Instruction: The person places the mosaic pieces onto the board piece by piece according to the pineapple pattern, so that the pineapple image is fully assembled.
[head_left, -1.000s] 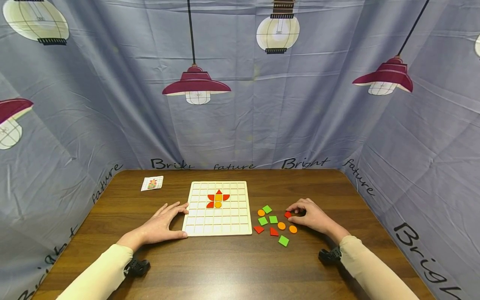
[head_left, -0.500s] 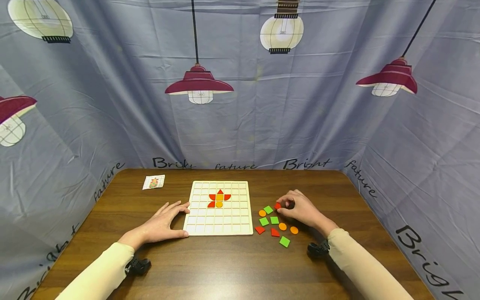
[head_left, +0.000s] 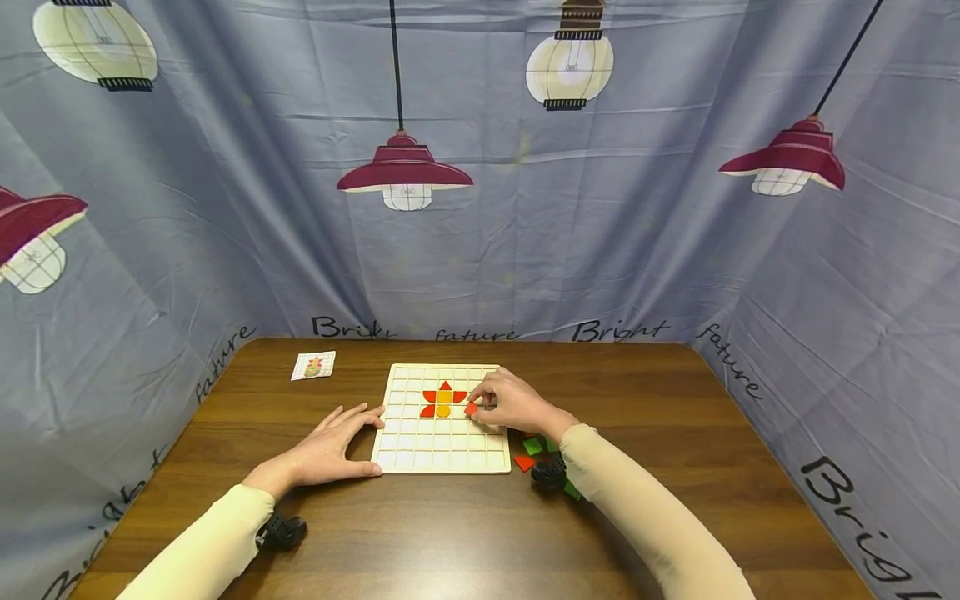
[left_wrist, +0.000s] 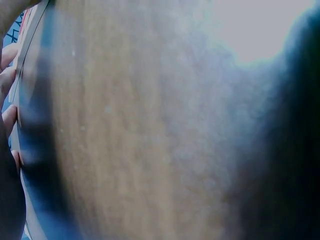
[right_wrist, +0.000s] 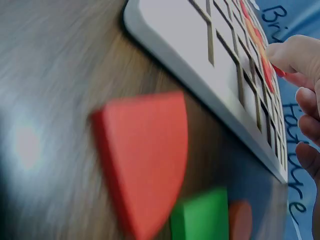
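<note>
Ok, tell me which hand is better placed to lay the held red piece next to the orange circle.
Right, I'd judge: the right hand pinches the red piece over the board, to the right of the orange circle. The left hand touches the board's left edge, farther off.

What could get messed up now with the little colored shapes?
Maybe three things. The right hand pinches a red piece close to the orange circle, so a bump might shift that circle. The black wrist device is close to a loose green piece and might knock it. And the left hand touches the left edge of the board, so a push could slide the whole picture.
</note>
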